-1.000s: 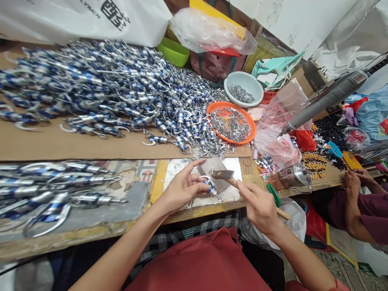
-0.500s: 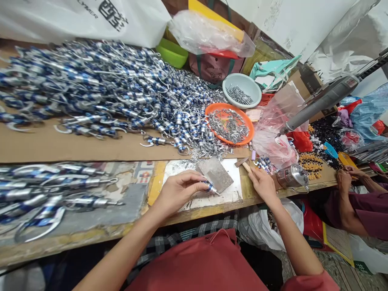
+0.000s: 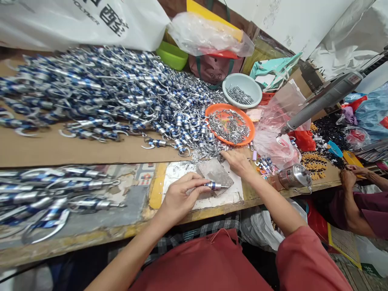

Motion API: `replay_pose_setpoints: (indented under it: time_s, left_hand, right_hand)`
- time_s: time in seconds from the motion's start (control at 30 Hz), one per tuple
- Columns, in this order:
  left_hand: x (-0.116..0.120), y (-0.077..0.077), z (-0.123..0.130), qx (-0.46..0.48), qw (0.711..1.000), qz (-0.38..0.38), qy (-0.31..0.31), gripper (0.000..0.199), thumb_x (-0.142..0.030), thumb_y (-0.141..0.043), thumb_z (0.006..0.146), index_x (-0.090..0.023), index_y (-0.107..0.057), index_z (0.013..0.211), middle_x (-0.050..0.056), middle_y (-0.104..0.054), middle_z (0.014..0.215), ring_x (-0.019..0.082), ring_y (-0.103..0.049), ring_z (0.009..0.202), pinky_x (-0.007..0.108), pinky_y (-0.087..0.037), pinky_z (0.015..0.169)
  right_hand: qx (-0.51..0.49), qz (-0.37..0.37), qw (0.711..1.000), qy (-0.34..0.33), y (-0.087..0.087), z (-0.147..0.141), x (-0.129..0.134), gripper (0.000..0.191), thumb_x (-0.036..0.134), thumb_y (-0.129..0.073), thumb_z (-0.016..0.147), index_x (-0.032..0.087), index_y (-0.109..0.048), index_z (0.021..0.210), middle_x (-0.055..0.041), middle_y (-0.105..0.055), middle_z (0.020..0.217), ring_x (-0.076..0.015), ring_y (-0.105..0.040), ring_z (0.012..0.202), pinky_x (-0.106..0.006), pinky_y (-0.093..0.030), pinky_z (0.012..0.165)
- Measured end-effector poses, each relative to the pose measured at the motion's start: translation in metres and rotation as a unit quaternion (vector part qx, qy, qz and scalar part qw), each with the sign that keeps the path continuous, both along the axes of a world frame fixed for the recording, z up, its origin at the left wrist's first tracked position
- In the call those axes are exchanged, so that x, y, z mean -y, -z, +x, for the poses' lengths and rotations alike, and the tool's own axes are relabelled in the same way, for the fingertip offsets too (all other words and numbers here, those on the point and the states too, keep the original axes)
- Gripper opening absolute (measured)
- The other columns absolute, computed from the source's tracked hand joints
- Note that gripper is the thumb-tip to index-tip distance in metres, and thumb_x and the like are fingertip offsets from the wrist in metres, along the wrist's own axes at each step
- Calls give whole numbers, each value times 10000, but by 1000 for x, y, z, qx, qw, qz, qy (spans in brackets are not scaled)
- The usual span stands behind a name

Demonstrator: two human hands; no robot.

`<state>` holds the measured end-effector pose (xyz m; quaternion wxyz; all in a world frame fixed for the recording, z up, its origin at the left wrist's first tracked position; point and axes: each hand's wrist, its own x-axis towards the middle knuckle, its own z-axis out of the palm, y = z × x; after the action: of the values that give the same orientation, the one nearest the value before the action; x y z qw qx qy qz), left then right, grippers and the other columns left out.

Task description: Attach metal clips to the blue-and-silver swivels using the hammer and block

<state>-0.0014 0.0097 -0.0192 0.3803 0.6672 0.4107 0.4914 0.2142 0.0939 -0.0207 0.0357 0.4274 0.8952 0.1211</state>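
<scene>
My left hand (image 3: 182,196) pinches a small blue and silver metal piece (image 3: 216,186), its thin tip pointing right over a grey slab (image 3: 214,171). My right hand (image 3: 238,162) reaches past the slab, its fingertips at the edge of a scatter of small flat metal parts (image 3: 209,152); whatever its closed fingers hold is too small to make out. An orange plate (image 3: 251,133) of similar small parts lies just beyond that hand. A large heap of blue and silver pieces (image 3: 121,93) spreads to the left.
At the back stand a pale bowl of pins (image 3: 226,87) and a green bowl (image 3: 172,55). A grey electric screwdriver (image 3: 324,101) hangs at the right, above plastic bags and a metal pot (image 3: 294,176). Another person's hands (image 3: 348,173) work at far right. More finished-looking pieces (image 3: 51,202) lie front left.
My right hand has let go of the wooden-handled hammer and moved up and left to the loose metal parts. My left hand has shifted slightly right, turning its piece nearly level.
</scene>
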Motion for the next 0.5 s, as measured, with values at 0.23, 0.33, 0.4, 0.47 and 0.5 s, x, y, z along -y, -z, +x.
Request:
replay_pose_setpoints:
  time_s: [0.23,0.33,0.4,0.47,0.5]
  left_hand:
    - [-1,1,4,3,1000,-19,17,117,-203,-607,737,-190,-720,765,33,-652,711,137,-613,666,232,-490,615]
    - [0,2,4,2,1000,-10,13,108,-197,-611,731,-192,-717,752,31,-651,700,135,-607,651,235,-491,608]
    - [1,3,4,5,1000,-1,7,106,-193,-618,728,-186,-714,773,31,-650,700,135,-602,651,238,-493,610]
    - [3,4,3,17,1000,-1,-5,153,-198,-636,719,-176,-703,855,20,-630,686,128,-586,637,239,-496,605]
    - [4,5,3,30,999,-8,-10,208,-201,-643,715,-172,-689,915,9,-611,677,122,-576,627,240,-503,608]
  right_hand:
    - [6,-25,1000,-15,-5,7,-7,239,57,-358,886,144,-578,918,-77,-601,849,-166,-519,778,-266,-365,663]
    - [-15,-23,1000,-6,-10,6,-12,207,29,-411,837,133,-582,889,-88,-600,831,-165,-531,731,-258,-371,612]
    - [-39,-22,999,1,-16,4,-10,201,15,-455,797,131,-595,882,-86,-608,822,-162,-546,707,-255,-388,594]
    - [-72,-11,997,10,-25,-1,1,192,38,-465,806,131,-607,895,-90,-619,862,-160,-568,751,-259,-425,631]
    - [-118,-8,993,15,-29,-6,11,181,64,-465,826,135,-614,900,-88,-624,883,-157,-577,784,-262,-444,664]
